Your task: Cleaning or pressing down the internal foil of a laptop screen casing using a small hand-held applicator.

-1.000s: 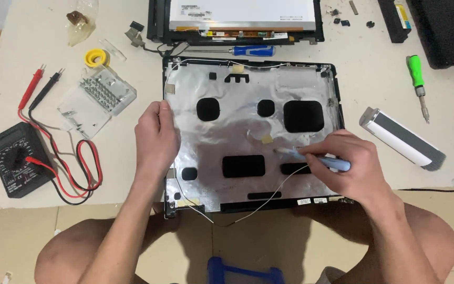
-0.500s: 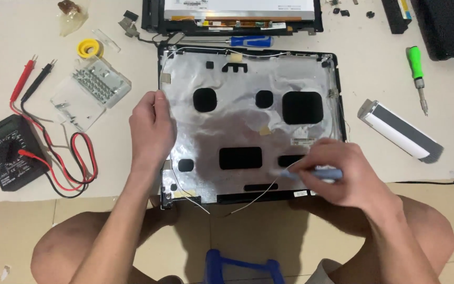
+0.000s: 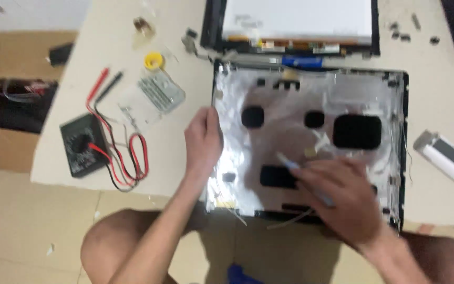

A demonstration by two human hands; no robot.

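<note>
Both hands (image 3: pixel 203 138) shifted rightward; blurry tool (image 3: pixel 303 176) probably touches foil-lined cover (image 3: pixel 290 113).

The right hand (image 3: pixel 345 202) has drawn back toward the near edge of the laptop lid (image 3: pixel 311 144), and the thin tool (image 3: pixel 303 176) it grips now lies slanted, tip pointing up and to the left of the knuckles. The left hand (image 3: pixel 203 142) has slid out to the lid's left rim, its fingers curled over that edge. The view has swung left, bringing a cardboard box (image 3: pixel 11 100) in beyond the surface's (image 3: pixel 80 73) left end; the green screwdriver, formerly to the right of the right hand, has nearly left the picture.
</note>
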